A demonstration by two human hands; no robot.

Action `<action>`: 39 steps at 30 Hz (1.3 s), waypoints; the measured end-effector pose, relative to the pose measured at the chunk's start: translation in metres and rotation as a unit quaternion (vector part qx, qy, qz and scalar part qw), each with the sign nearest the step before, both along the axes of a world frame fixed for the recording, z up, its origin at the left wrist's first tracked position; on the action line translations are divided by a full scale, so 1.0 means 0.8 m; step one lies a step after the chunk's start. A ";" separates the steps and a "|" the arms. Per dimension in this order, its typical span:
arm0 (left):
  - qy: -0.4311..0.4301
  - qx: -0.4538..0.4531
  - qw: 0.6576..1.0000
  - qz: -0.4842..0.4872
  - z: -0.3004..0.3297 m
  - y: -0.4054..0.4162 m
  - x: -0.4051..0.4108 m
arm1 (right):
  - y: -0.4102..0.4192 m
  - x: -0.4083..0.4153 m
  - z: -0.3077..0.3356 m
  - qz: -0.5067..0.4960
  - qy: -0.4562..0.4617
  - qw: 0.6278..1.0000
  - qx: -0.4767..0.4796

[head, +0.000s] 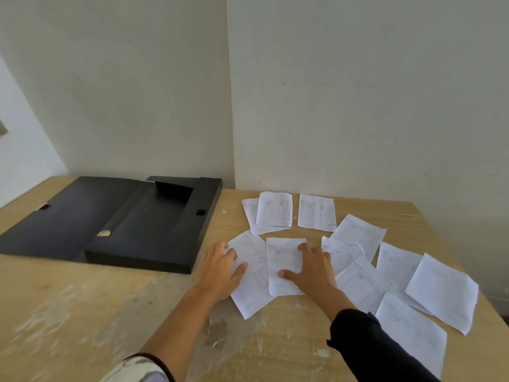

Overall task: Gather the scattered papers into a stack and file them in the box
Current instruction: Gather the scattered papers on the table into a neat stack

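Several white printed papers lie scattered over the right half of a wooden table [82, 312]. My left hand [220, 268] rests flat, fingers apart, on the left edge of a tilted sheet [252, 296]. My right hand [311, 268] lies spread on a neighbouring upright sheet [283, 264] that overlaps the tilted one. Neither hand grips a paper. A black file box [154, 230] lies open at the back left, its lid [63, 216] folded out to the left and its inside bare.
More sheets lie at the back [275, 209], [316, 213] and to the right [440, 292], some overlapping, near the table's right edge. Pale walls meet in a corner just behind the table. The tabletop is stained with pale smears in front.
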State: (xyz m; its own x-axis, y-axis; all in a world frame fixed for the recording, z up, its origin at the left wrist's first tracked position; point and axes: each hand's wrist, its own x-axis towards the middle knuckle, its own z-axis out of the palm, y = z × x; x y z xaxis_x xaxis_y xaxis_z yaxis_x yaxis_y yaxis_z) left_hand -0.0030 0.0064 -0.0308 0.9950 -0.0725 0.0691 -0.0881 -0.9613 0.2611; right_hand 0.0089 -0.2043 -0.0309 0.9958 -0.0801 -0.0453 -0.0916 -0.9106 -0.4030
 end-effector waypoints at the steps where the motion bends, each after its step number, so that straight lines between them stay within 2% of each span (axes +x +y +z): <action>1: 0.009 -0.005 1.000 0.005 -0.001 0.001 0.000 | 0.001 0.000 -0.001 -0.001 -0.002 1.000 -0.003; 4: 0.049 0.006 0.999 0.013 -0.003 0.001 0.002 | 0.006 -0.001 -0.001 -0.004 -0.002 1.000 -0.014; 7: 0.035 -0.013 0.998 0.044 0.006 -0.004 0.002 | 0.016 0.000 -0.002 -0.004 0.001 1.000 -0.005; 13: -0.010 -0.112 0.978 0.177 0.013 -0.021 -0.022 | 0.038 -0.002 -0.003 0.011 -0.005 0.992 0.122; 15: -0.017 -0.153 0.965 0.210 0.012 -0.022 -0.034 | 0.043 -0.004 -0.001 0.010 0.002 0.992 0.127; 17: -0.008 -0.189 0.953 0.235 0.011 -0.026 -0.042 | 0.050 -0.007 0.001 -0.005 0.008 0.997 0.082; 19: -0.017 -0.234 0.945 0.227 0.009 -0.034 -0.046 | 0.058 -0.011 0.004 -0.024 0.015 0.999 0.044; 22: -0.054 -0.308 0.924 0.219 0.008 -0.047 -0.050 | 0.064 -0.011 0.011 -0.035 0.032 0.996 0.079; 28: -0.106 -0.385 0.882 0.251 0.005 -0.050 -0.052 | 0.066 -0.011 0.017 -0.064 0.071 0.990 0.102; 35: -0.076 -0.403 0.878 0.248 -0.011 -0.033 -0.049 | 0.066 -0.002 0.025 -0.038 0.099 0.988 0.109; 37: -0.075 -0.422 0.869 0.248 -0.012 -0.033 -0.042 | 0.062 0.004 0.027 -0.022 0.092 0.983 0.160; 39: -0.075 -0.454 0.856 0.236 -0.012 -0.033 -0.030 | 0.055 0.012 0.031 -0.028 0.080 0.964 0.252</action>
